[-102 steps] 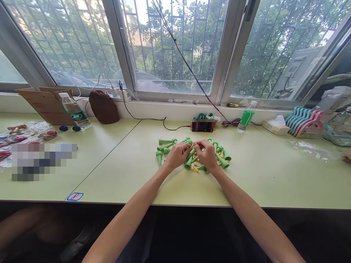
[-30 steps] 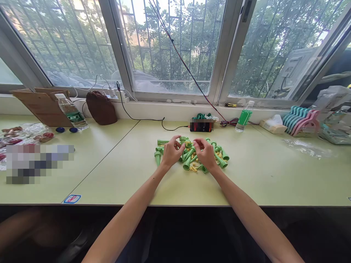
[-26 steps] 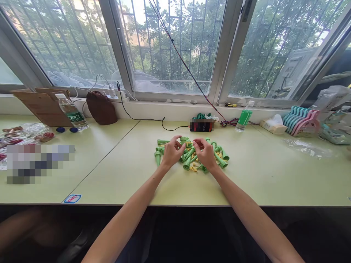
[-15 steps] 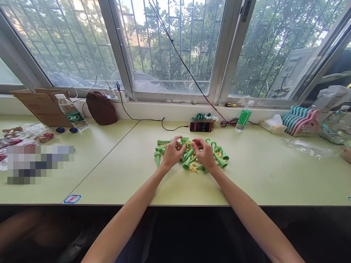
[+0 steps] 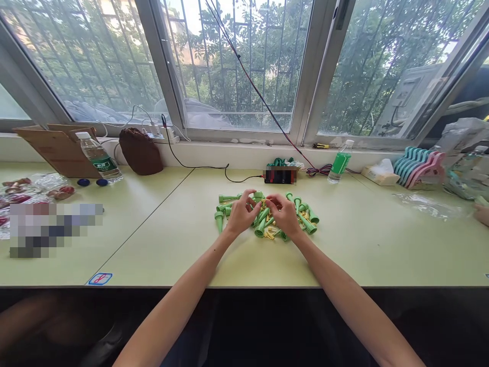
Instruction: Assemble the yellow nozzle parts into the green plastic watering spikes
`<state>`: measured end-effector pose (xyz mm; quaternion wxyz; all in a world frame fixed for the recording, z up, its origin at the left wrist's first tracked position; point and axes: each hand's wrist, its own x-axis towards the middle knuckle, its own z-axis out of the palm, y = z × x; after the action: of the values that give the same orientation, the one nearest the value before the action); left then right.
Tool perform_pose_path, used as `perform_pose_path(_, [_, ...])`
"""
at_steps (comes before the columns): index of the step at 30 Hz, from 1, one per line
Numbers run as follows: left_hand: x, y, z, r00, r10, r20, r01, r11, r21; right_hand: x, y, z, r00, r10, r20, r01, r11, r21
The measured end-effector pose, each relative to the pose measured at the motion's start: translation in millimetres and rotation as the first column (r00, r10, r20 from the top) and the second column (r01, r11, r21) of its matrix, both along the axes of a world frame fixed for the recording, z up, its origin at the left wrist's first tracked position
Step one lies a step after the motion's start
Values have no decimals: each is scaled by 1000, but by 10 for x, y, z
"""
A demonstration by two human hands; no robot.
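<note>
My left hand [image 5: 241, 213] and my right hand [image 5: 283, 213] are raised over a pile on the table, their fingertips brought close together. Both are closed in a pinch at a small yellow plastic piece [image 5: 263, 203], which the fingers largely cover. Beneath and around them lie several green plastic cone-shaped spikes with wide caps; one green spike [image 5: 219, 221] sits left of my left hand and another green spike [image 5: 307, 224] right of my right hand. Loose yellow pieces [image 5: 269, 235] are scattered among the spikes, in front of the hands.
Behind the pile lies a phone-like black device [image 5: 280, 176] on a cable. A green-labelled bottle [image 5: 340, 163], tissue box [image 5: 379, 176] and hangers [image 5: 420, 168] stand to the right. At left are another bottle [image 5: 100, 159], a brown bag [image 5: 140, 151] and cardboard [image 5: 53, 153]. Someone's hand [image 5: 482, 213] shows at far right.
My fingers have shifted slightly around the small yellow piece, with the right hand a touch further left. The pile lies as before.
</note>
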<state>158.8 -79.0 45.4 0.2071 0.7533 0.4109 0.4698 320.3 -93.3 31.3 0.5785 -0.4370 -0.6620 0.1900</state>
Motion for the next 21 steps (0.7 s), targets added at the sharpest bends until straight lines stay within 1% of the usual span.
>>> perform_pose_path(10, [-7, 7, -5, 999, -50, -18, 51, 998, 25, -3, -7, 10, 1000, 4, 10, -4, 1000, 7])
perform_pose_path(18, [-1, 27, -16, 999, -33, 13, 32, 999, 11, 3, -12, 17, 998, -51, 31, 50, 998, 37])
perform_pose_path(21, [-2, 26, -15, 1000, -20, 20, 20, 1000, -3, 8, -11, 16, 999, -45, 22, 44, 998, 39])
